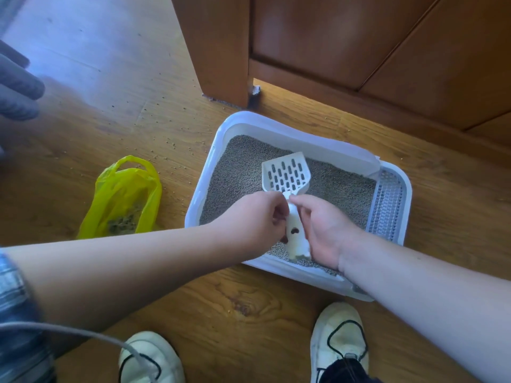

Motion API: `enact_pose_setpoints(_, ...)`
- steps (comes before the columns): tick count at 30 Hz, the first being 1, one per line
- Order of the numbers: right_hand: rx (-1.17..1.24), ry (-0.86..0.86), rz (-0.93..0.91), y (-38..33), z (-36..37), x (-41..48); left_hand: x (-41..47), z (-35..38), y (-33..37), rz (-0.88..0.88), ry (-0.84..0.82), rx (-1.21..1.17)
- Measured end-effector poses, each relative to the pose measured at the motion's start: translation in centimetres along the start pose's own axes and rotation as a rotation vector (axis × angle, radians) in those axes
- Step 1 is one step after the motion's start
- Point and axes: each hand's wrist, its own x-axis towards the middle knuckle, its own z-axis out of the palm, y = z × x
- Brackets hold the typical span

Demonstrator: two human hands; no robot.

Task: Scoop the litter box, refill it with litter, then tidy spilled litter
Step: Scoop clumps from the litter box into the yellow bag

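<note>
While both hands share one handle, I judge the scooping step to be in progress. The scoop [286,174] sits at frame centre, its slotted head over the grey litter [240,167] and showing no load. I cannot tell whether the head touches the surface.

1. Grip. The left hand [257,217] pinches the handle near the neck. The right hand [320,230] curls round the shaft from the other side. A two-point hold probably steadies or re-angles the tool.
2. Container. The litter box [201,189] lies centre right, on the floor beside the door. A grated step [387,200] occupies its right end.
3. Waste. The yellow bag [124,189] lies open just left of the box with clumps inside. I judge this placement keeps the transfer short.
4. Spill. Loose granules [172,145] dot the floor up and left of the box, so tidying is not yet done.
</note>
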Motion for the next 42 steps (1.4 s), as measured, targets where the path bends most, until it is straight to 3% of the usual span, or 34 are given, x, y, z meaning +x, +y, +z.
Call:
enact_pose_setpoints(4, -0.195, 0.066, -0.005, 0.4, -1.0, -0.6, -1.4, -2.8, -0.7, 0.143, -0.065, 0.223)
enact_pose_setpoints(6, -0.392, 0.13, -0.02, -0.3, -2.3, -0.9, -1.5, -5.1, -2.1, 0.353, 0.049, 0.413)
enact_pose_setpoints(8, -0.737, 0.194, -0.068, -1.1, -3.3, -1.4, -1.6, -7.3, -4.4, 0.488, 0.161, 0.582)
enact_pose_setpoints(12, -1.671, 0.3, -0.327, -2.2, -3.4, -1.8, -2.3, -8.8, -8.5, 0.34, 0.285, 0.649)
enact_pose_setpoints(14, -1.87, 0.356, -0.447, -2.5, -2.5, -1.2, -2.6, -8.0, -9.4, 0.189, 0.292, 0.467)
enact_pose_setpoints(16, -1.908, 0.363, -0.492, -2.9, -1.0, 0.0, -2.7, -7.1, -9.5, -0.013, 0.217, 0.213)
enact_pose_setpoints(18, -1.915, 0.311, -0.538, -3.1, 0.4, 1.6, -2.4, -6.6, -9.4, -0.092, 0.159, 0.126)
enact_pose_setpoints(22, -2.049, 0.264, -0.645, -3.6, 1.7, 4.0, -2.5, -6.2, -8.8, -0.068, 0.127, 0.194)
enact_pose_setpoints(27, -2.155, 0.325, -0.665, -4.5, 0.8, 4.6, -2.6, -6.0, -9.3, -0.042, 0.137, 0.263)
enact_pose_setpoints(31, -2.175, 0.385, -0.596, -5.2, -2.8, 2.8, -2.5, -5.7, -10.1, -0.016, 0.186, 0.246)
enact_pose_setpoints(38, -2.227, 0.786, -0.343, -7.3, -8.6, -2.2, -1.1, -5.2, -9.3, 0.085, 0.226, 0.236)
enact_pose_setpoints(42, -2.293, 0.822, -0.193, -8.0, -7.8, -3.6, -0.8, -4.9, -9.2, 0.098, 0.238, 0.261)
